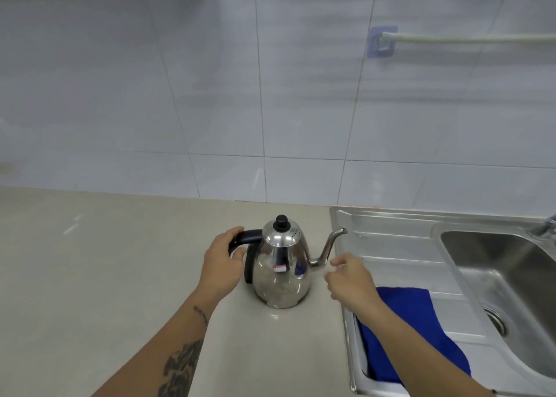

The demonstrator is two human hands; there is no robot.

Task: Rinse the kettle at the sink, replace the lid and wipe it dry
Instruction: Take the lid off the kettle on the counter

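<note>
A pale beige desk (120,261) is running along a wall of large white tiles (210,95), and a steel sink (391,246) is sitting sunk into its right end, its drainboard ribbed and its basin lying further right. The kettle (281,271), polished steel with a gooseneck spout, is standing upright on the desk just left of the sink rim, its lid (282,231) sitting on top with 1 black knob. The left hand (222,264) is curling around the black handle (245,243), gripping it. The right hand (349,279) is hanging open and empty just beside the spout, fingers loosely bent. A blue cloth (415,330) is lying on the drainboard under the right forearm. A white rail (466,38) is crossing the wall above.
</note>
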